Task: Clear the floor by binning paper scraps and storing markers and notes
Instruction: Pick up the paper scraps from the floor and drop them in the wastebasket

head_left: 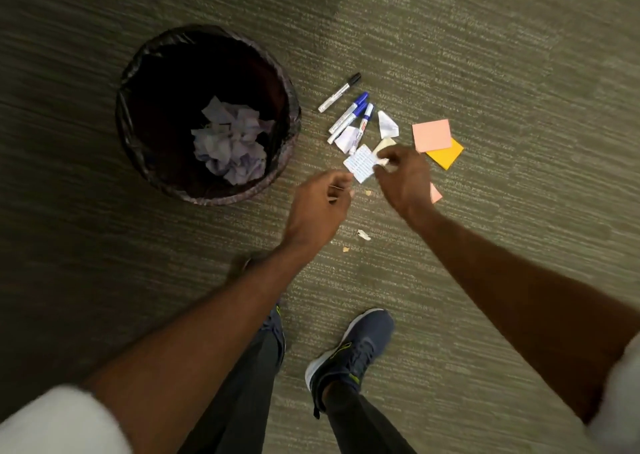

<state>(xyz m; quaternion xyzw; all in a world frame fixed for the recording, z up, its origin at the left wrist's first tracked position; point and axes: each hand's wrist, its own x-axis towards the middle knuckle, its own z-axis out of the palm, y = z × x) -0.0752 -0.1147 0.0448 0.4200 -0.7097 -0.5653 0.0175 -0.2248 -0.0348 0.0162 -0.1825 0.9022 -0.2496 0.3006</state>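
Observation:
A round bin lined with a black bag stands on the carpet at the left, with crumpled paper inside. Right of it lie a black-capped marker and three blue-capped markers. White paper scraps lie beside them. A lined square scrap is pinched between my left hand and my right hand. My right hand also grips a small white crumpled scrap. A pink sticky note overlaps an orange one.
A pale yellow note peeks out above my right hand, and a small pink piece lies behind my wrist. Tiny crumbs dot the carpet near my hands. My two dark shoes stand below on the green-grey carpet.

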